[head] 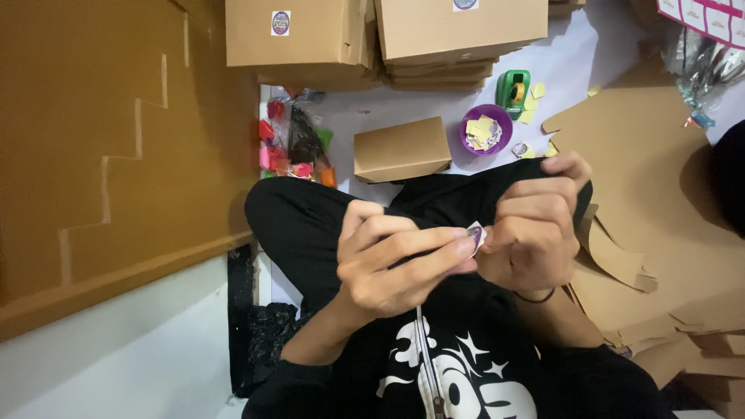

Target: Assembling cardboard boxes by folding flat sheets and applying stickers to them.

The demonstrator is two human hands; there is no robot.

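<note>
1. L hand [388,264]: raised over the lap, fingers curled, index + thumb stretched toward a small round sticker [476,235]. Grip narrow, pinched on the sticker's left edge.
2. R hand [535,233]: just beside the L hand, touching it at the fingertips. Grip narrow too, thumb + fingers pinching the sticker's right side. Thin black band [535,297] round the wrist.
3. Sticker: purple w/ white rim, held between both hands in mid-air, above the crossed legs; not resting on anything.
4. Person sits on the floor [590,54] in black trousers [295,225] + black zip top w/ white print [458,380].
5. Small closed cardboard box [401,149] on the floor just past the knees.
6. Purple bowl [504,122] beside that box, holding yellow + pale paper scraps; more yellow scraps near it. Another round sticker [519,149] lies just below the bowl.
7. Green gadget [512,89] behind the bowl; can't tell what kind.
8. Stacked big cardboard boxes [372,35] along the far edge of the floor, a round sticker on the fronts of two.
9. Clear bag of red, pink, green + orange bits [291,147] left of the small box.
10. Flat cut cardboard sheets [660,178] piled at right; brown stepped cardboard panel [116,132] at left.
</note>
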